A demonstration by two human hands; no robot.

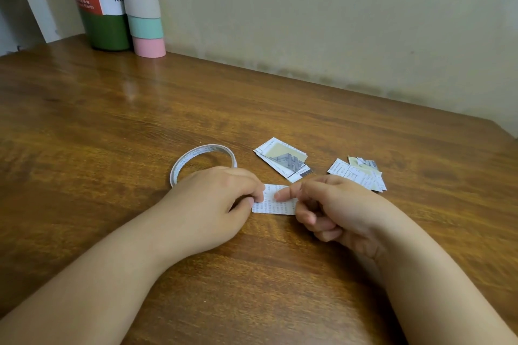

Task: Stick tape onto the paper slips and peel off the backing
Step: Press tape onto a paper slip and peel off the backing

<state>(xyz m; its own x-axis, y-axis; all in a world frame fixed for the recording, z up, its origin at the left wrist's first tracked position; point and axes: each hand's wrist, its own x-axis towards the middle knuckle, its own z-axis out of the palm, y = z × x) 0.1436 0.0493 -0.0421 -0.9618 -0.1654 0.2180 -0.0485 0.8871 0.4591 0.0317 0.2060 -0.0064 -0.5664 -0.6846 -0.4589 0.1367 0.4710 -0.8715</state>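
While a printed paper slip [273, 200] lay flat on the wooden table [336, 131], the left hand [213, 204] pinched its left edge and the right hand [333, 210] pressed it with a straight forefinger, other fingers curled. Behind sat a tape roll [179, 166] and two slip piles [283, 159] [358, 175].

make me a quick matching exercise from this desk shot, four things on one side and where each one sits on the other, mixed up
Things:
1. tape roll
2. paper slip
3. green bottle
4. pink roll

Places:
A. bottom of the stack of coloured rolls by the wall
B. flat on the table between the left hand and right hand
C. far left corner, beside the stack
D. lying on the table just beyond the left hand

Pairs: 1-D, 2-B, 3-C, 4-A
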